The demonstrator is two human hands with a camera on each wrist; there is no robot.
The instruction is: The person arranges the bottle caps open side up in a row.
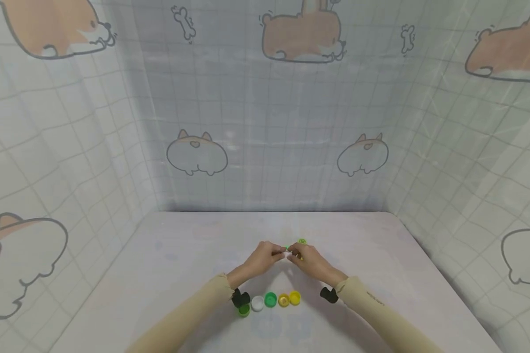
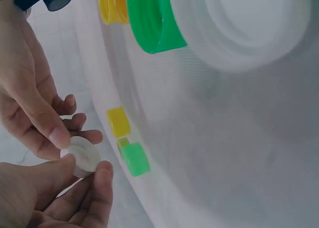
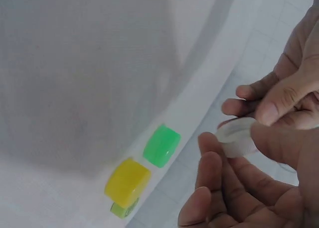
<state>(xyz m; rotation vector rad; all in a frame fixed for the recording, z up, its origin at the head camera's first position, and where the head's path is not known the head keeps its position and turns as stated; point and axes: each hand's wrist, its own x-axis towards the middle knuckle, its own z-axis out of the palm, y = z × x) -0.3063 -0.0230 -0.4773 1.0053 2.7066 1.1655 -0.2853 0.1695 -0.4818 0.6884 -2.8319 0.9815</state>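
Note:
Both hands meet over the far middle of the table, around one small white bottle cap. My left hand pinches the cap between thumb and fingertips. From the other side, my right hand pinches the same cap with its thumb and fingers. Its hollow side shows in the left wrist view. Close by on the table lie a green cap, a yellow cap and a light green cap, partly hidden by the yellow one.
Nearer the body, caps stand in a row: dark green, white, green, golden yellow and bright yellow. The left wrist camera hangs over the dark green one. A patterned curtain surrounds the table.

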